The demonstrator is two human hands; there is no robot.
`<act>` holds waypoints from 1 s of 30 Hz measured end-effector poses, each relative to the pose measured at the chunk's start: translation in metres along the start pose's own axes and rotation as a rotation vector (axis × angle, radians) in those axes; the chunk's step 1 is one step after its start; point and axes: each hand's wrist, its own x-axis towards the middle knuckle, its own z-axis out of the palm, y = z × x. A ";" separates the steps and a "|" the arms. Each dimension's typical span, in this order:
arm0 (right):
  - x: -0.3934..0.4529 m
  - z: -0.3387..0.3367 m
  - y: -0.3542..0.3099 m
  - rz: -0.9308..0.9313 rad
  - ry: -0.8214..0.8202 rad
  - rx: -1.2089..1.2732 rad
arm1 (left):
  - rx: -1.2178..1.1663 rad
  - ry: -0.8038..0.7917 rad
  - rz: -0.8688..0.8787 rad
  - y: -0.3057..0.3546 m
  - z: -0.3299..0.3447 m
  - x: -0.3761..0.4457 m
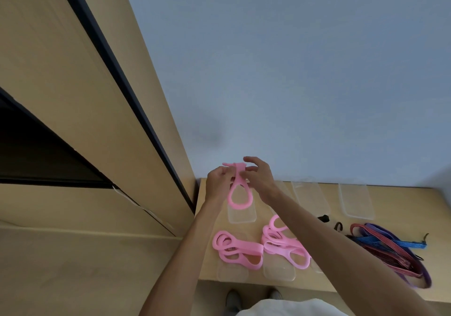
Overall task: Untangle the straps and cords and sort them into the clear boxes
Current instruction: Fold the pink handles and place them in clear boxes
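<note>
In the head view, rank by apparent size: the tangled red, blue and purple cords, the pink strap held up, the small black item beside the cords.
1. Tangled red, blue and purple cords
2. Pink looped strap, pinched by left hand and right hand; nearer the camera
3. Small black item

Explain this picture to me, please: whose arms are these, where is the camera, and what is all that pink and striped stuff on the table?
No machine here: a person wears a camera on the head, looking down at their own arms. Both the left hand and right hand pinch the top of one pink strap, its loop hanging above a clear box. On the wooden table lie more pink straps, other clear boxes, and a tangle of red, blue and purple cords to the right.
</note>
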 end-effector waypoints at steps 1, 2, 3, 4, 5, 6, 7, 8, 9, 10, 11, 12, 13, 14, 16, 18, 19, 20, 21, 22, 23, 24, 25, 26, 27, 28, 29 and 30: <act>0.000 0.000 0.001 0.001 0.035 0.008 | 0.033 0.006 0.006 -0.002 -0.001 0.002; 0.001 0.000 0.002 0.008 0.058 0.023 | 0.056 0.016 0.008 -0.004 -0.003 0.003; 0.001 0.000 0.003 0.019 0.064 0.042 | 0.055 0.020 0.011 -0.006 -0.004 0.005; 0.002 -0.001 0.005 0.030 0.060 0.062 | 0.045 0.015 0.014 -0.009 -0.006 0.006; 0.002 0.000 0.007 0.043 0.055 0.083 | 0.044 0.011 0.005 -0.012 -0.008 0.007; 0.002 0.001 0.009 0.057 0.053 0.099 | 0.047 0.013 -0.010 -0.013 -0.009 0.008; 0.001 0.002 0.011 0.067 0.052 0.106 | 0.043 0.023 -0.023 -0.015 -0.010 0.008; 0.001 0.004 0.013 0.073 0.054 0.103 | 0.030 0.043 -0.034 -0.015 -0.011 0.009; 0.001 0.006 0.017 0.076 0.056 0.095 | 0.010 0.061 -0.046 -0.016 -0.011 0.010; 0.001 0.008 0.020 0.079 0.060 0.086 | -0.014 0.070 -0.062 -0.017 -0.010 0.011; 0.001 0.010 0.024 0.085 0.068 0.075 | -0.022 0.066 -0.078 -0.020 -0.009 0.013; 0.001 0.011 0.029 0.090 0.081 0.059 | -0.017 0.046 -0.087 -0.023 -0.008 0.014; 0.001 0.012 0.034 0.091 0.099 0.034 | 0.006 0.007 -0.087 -0.027 -0.006 0.015; 0.002 0.013 0.039 0.091 0.118 -0.001 | 0.035 -0.053 -0.076 -0.033 -0.004 0.015; 0.002 0.016 0.050 0.100 0.147 -0.060 | 0.116 -0.157 -0.040 -0.045 -0.001 0.015; 0.002 0.018 0.061 0.126 0.155 -0.086 | 0.214 -0.163 -0.013 -0.058 0.002 0.016; 0.003 0.018 0.067 0.145 0.151 -0.096 | 0.249 -0.161 -0.001 -0.063 0.003 0.017; 0.005 0.017 0.073 0.162 0.141 -0.107 | 0.272 -0.159 0.009 -0.068 0.003 0.018; 0.007 0.016 0.078 0.172 0.125 -0.124 | 0.282 -0.154 0.008 -0.072 0.003 0.020; 0.010 0.015 0.083 0.174 0.107 -0.151 | 0.293 -0.152 -0.002 -0.076 0.004 0.022; 0.014 0.014 0.088 0.171 0.093 -0.185 | 0.301 -0.153 -0.016 -0.080 0.006 0.026; 0.018 0.013 0.092 0.166 0.085 -0.212 | 0.307 -0.156 -0.029 -0.085 0.007 0.029; 0.022 0.012 0.096 0.160 0.083 -0.231 | 0.311 -0.157 -0.043 -0.088 0.009 0.033; 0.026 0.012 0.099 0.153 0.082 -0.247 | 0.322 -0.154 -0.051 -0.091 0.012 0.036; 0.032 0.011 0.102 0.147 0.081 -0.261 | 0.331 -0.148 -0.054 -0.094 0.014 0.041; 0.038 0.010 0.104 0.146 0.081 -0.269 | 0.333 -0.139 -0.057 -0.097 0.016 0.045; 0.044 0.010 0.107 0.149 0.081 -0.275 | 0.326 -0.127 -0.058 -0.099 0.018 0.050; 0.049 0.010 0.109 0.154 0.076 -0.281 | 0.324 -0.117 -0.060 -0.101 0.020 0.054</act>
